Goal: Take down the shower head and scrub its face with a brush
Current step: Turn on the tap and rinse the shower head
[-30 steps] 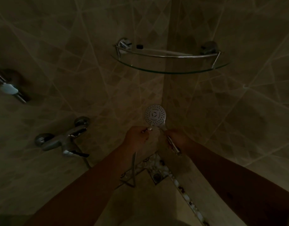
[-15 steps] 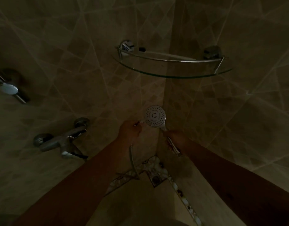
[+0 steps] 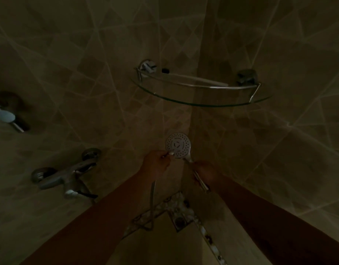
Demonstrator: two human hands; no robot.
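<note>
Shower head (image 3: 178,144): already off its wall holder, held low in the tiled corner, below the glass shelf; its round perforated face is turned up toward the camera.
Handle: runs down and to the right from the head into the right hand (image 3: 204,171), whose fingers are curled round it.
Brush (image 3: 171,153): a small pale tip with a thin shaft, resting against the lower left edge of the face; its bristles are too small and dim to make out.
Left hand (image 3: 156,162): fingers closed in a pinch on the brush shaft, just beside the head.
Hose (image 3: 153,196): hangs below the left wrist and trails toward the floor.
Progress: judged from this layout, the taking-down step is complete and the scrubbing step is in hand; only one edge of the face is under the brush, so most of the nozzle field appears left to cover.
Glass shelf (image 3: 203,103): corner-mounted, with a chrome rail and a pale slender object lying on it.
Mixer tap (image 3: 67,175): on the left wall, well apart from the hands.
Wall holder (image 3: 4,116): far left, bearing no shower head.
Floor drain (image 3: 179,219): in the corner of the floor, beneath the hands.
</note>
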